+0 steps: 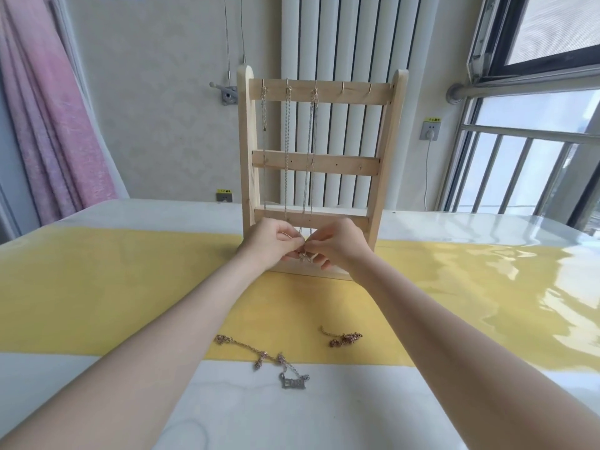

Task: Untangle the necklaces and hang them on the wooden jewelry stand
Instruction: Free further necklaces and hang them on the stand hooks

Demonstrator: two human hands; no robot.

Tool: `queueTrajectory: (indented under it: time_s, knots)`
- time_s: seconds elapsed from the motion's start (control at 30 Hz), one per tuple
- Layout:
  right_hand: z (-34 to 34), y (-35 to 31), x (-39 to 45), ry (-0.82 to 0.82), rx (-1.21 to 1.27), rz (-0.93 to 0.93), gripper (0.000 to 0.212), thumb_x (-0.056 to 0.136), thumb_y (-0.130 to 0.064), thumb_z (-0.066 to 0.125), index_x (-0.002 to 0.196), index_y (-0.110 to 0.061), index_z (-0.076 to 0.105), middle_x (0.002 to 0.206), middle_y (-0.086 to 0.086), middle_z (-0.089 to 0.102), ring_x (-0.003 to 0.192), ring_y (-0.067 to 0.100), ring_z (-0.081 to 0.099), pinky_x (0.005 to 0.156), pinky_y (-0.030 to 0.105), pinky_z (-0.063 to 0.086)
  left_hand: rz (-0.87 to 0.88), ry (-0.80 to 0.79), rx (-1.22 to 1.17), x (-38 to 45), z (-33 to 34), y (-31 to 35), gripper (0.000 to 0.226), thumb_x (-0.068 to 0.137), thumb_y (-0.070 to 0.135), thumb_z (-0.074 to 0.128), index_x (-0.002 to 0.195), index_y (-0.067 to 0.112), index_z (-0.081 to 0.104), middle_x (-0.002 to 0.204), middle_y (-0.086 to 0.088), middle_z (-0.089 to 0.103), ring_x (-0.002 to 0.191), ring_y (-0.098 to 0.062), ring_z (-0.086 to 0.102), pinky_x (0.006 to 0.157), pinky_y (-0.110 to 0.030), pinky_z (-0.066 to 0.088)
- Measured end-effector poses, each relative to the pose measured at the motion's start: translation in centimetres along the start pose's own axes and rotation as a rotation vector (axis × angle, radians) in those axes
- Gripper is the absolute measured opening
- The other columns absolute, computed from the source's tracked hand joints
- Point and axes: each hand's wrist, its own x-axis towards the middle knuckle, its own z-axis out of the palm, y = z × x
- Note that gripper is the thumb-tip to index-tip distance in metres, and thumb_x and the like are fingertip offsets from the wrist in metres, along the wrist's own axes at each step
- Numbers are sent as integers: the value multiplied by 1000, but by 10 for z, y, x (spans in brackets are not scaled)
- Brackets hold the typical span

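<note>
With the left hand (276,241) and right hand (337,243) both pinching the bottom of the third hanging chain (310,164), seemingly at its pendant, a tug could unhook it from the wooden jewelry stand (386,164); three chains hang, two tangled necklaces (263,355) wait on the bench (97,287).

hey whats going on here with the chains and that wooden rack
A person is sorting necklaces onto a wooden jewelry stand. Three chains already hang from its top hooks. The left hand and right hand both pinch the low end of the third chain. A knotted necklace with a nameplate and a small tangled chain lie on the table.
</note>
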Motion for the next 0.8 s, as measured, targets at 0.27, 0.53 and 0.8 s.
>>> queueTrajectory:
  time_s: [0.27, 0.53, 0.8]
  knots:
    - [-4, 3, -6, 32, -85, 27, 16, 87, 1, 53, 90, 1, 69, 86, 20, 71, 64, 25, 63, 59, 30, 59, -24, 30, 124, -14, -17, -3, 10, 85, 11, 65, 80, 20, 64, 84, -5, 74, 87, -18, 69, 90, -38, 51]
    - [-20, -2, -57, -86, -80, -23, 14, 88, -1, 56, 94, 1, 69, 79, 11, 66, 59, 12, 59, 46, 19, 48, 21, -331, 286, -65, -25, 6, 8, 82, 16, 71, 83, 24, 70, 95, 1, 72, 95, -13, 66, 94, -31, 49]
    - [-15, -1, -116, -243, -186, -181, 9, 82, -3, 64, 79, -9, 71, 65, 3, 66, 53, 11, 59, 46, 21, 50, 54, -608, 519, -112, -27, 19, 19, 78, 29, 75, 95, 30, 65, 104, 4, 66, 93, -5, 59, 83, -22, 49]
